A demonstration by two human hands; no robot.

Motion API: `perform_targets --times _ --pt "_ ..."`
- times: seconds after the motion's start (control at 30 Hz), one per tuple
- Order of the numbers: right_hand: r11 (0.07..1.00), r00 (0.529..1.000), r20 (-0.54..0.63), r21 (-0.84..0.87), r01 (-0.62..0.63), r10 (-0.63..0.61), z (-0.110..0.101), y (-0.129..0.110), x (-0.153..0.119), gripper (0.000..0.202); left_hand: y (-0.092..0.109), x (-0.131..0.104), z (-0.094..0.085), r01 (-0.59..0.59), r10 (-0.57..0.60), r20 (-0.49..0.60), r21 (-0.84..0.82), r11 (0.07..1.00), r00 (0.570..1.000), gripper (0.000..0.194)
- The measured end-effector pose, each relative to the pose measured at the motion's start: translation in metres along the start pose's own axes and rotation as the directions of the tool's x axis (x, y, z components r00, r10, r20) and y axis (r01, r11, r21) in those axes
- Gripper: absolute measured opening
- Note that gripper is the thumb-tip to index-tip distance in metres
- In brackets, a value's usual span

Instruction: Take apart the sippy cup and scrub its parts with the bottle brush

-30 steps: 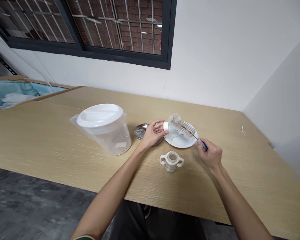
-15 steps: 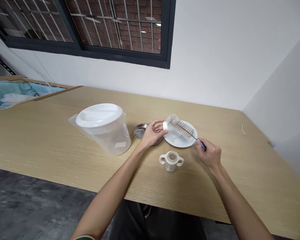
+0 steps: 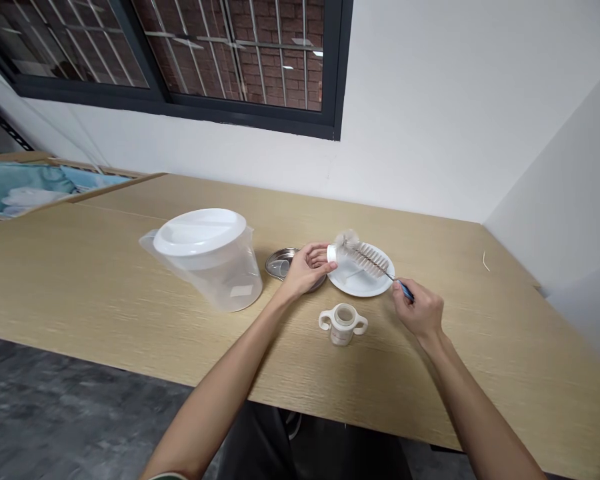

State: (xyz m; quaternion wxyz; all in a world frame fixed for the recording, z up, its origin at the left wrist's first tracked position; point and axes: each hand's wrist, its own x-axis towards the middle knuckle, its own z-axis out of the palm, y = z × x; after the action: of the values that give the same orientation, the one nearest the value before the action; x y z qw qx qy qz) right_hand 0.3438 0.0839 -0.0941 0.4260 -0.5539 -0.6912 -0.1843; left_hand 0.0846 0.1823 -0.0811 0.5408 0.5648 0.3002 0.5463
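Note:
My left hand grips a small white ring-shaped cap between thumb and fingers. A bottle brush is in my right hand, held by its blue handle, its bristly tip against or just beside the cap. Under the brush lies a white plate. Nearer to me, a small bottle with two handles stands upright with its top open. Partly hidden behind my left hand is a metal tray with a small clear cup in it.
A clear plastic pitcher with a white lid stands on the wooden table at the left. Farther left, a bin holds teal and white cloth or bags. A thin pale strip lies at the right. Behind the table are a wall and window.

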Motion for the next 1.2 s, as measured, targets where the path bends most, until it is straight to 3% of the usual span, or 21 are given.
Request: perform_targets --times 0.37,0.83,1.03,1.2 --pt "0.999 0.993 -0.103 0.016 0.051 -0.049 -0.0013 0.0013 -0.0001 0.024 0.0023 -0.0016 0.002 -0.001 0.001 0.0 0.02 1.0 1.0 0.059" --pt "0.999 0.996 -0.076 -0.01 0.052 -0.052 0.0007 0.002 -0.0003 0.025 0.0011 -0.0017 0.0006 0.003 -0.003 0.009 0.028 1.0 1.0 0.062" --pt "0.998 0.997 -0.079 -0.06 -0.008 0.003 0.0022 0.0042 -0.001 0.025 0.0005 -0.0022 0.0005 0.004 -0.004 -0.004 0.019 1.0 1.0 0.065" --pt "0.999 0.997 -0.056 -0.004 0.05 -0.05 0.0012 0.002 -0.0011 0.025 -0.0003 -0.0017 -0.0007 0.02 -0.019 -0.011 0.033 0.999 1.0 0.067"
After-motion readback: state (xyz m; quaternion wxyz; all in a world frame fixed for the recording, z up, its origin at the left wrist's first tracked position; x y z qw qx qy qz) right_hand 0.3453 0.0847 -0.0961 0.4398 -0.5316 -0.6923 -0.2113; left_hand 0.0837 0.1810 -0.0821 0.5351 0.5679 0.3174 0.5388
